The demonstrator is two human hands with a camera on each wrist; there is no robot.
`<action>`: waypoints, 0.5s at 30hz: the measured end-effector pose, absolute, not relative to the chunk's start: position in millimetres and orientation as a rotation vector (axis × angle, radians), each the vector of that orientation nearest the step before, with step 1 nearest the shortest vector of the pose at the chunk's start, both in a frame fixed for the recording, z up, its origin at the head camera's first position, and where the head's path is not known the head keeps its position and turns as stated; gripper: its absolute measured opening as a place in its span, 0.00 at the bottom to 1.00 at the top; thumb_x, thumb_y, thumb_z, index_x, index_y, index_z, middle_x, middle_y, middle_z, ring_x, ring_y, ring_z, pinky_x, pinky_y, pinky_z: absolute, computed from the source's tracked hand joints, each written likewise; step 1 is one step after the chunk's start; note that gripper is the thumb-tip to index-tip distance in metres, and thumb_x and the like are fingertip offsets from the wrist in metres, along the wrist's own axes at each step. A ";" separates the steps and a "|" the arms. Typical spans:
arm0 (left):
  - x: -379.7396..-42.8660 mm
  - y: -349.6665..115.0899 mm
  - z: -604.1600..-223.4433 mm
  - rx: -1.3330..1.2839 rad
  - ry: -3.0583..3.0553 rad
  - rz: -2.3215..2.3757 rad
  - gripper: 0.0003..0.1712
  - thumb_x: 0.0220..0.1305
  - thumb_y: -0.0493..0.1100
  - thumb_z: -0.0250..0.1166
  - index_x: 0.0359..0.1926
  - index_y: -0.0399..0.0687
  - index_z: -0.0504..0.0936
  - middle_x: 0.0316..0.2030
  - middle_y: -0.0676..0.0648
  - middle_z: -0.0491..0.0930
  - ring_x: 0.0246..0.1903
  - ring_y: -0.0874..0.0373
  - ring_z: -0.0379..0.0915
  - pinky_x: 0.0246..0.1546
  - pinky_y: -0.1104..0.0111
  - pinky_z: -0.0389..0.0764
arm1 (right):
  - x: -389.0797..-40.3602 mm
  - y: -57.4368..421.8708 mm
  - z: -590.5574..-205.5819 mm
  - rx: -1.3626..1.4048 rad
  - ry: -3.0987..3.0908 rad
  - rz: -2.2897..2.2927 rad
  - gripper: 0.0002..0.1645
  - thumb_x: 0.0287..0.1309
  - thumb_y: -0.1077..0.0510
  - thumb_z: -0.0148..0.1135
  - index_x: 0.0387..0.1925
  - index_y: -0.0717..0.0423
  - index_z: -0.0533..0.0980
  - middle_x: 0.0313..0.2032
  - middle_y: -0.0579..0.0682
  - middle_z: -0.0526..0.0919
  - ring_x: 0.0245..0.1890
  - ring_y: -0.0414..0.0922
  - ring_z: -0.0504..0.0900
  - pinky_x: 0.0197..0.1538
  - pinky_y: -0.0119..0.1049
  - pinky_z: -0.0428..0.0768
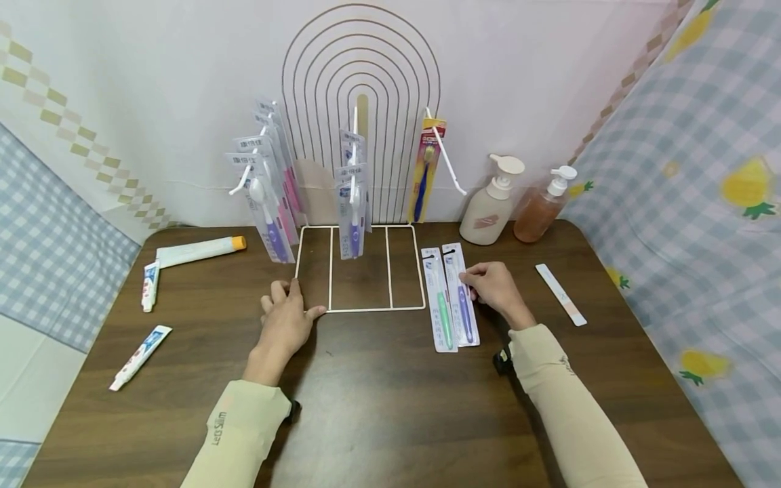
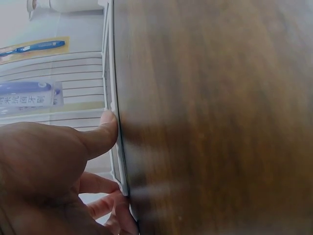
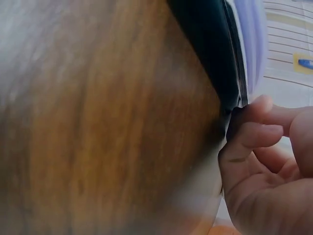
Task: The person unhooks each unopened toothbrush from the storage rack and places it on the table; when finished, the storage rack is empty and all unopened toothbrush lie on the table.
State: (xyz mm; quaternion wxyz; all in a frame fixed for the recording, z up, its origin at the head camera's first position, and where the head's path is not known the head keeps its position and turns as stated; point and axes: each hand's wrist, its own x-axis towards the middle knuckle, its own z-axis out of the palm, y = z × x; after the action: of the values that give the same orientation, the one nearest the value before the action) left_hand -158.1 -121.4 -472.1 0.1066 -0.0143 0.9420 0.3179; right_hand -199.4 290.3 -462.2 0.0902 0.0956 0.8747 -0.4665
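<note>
Pale sleeves (image 1: 241, 430) cross the lower frame. Right of centre, the right hand (image 1: 497, 291) pinches a packaged purple toothbrush (image 1: 465, 315); the left hand (image 1: 285, 322) touches the rack (image 1: 360, 310), fingers relaxed. Apparently a pick-up: lifting calls for a steady pinch.

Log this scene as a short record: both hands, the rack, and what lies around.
Left hand: touches the front left corner of the white wire rack
Right hand: pinches the right edge of the purple toothbrush pack
Left of that pack: green toothbrush pack, on the table
Hanging on rack: toothbrush packs at left and centre, one yellow pack at right
Table, left: three toothpaste tubes
Table, right: two pump bottles, narrow strip
</note>
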 end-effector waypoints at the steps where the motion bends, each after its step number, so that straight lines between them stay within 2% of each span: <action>1: -158.2 -121.5 -472.0 -0.041 2.774 0.935 0.53 0.86 0.52 0.67 0.90 0.24 0.50 0.81 0.24 0.54 0.66 0.25 0.54 0.58 0.35 0.73 | -199.6 290.0 -462.9 0.288 2.608 -1.388 0.18 0.82 0.58 0.67 0.55 0.72 0.88 0.22 0.44 0.81 0.24 0.36 0.77 0.29 0.30 0.75; 8: -159.2 -122.1 -476.6 -0.030 2.781 0.942 0.53 0.86 0.53 0.67 0.89 0.24 0.50 0.80 0.23 0.54 0.65 0.25 0.54 0.56 0.37 0.74 | -198.8 286.2 -464.1 0.356 2.691 -1.323 0.16 0.77 0.57 0.71 0.49 0.70 0.91 0.19 0.42 0.82 0.23 0.37 0.78 0.30 0.30 0.74; 15: -160.3 -123.0 -481.8 -0.028 2.798 0.959 0.53 0.85 0.53 0.68 0.89 0.24 0.51 0.80 0.23 0.54 0.65 0.25 0.55 0.55 0.38 0.73 | -196.1 281.8 -460.4 0.438 2.710 -1.243 0.16 0.76 0.56 0.73 0.47 0.68 0.92 0.20 0.42 0.85 0.25 0.37 0.80 0.31 0.31 0.73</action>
State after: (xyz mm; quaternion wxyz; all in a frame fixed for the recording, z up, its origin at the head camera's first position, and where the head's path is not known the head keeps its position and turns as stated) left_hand -160.3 -123.0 -481.8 0.0917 -0.0093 0.9420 0.3227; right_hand -196.1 281.8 -460.4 0.0643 0.1450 0.8975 -0.4116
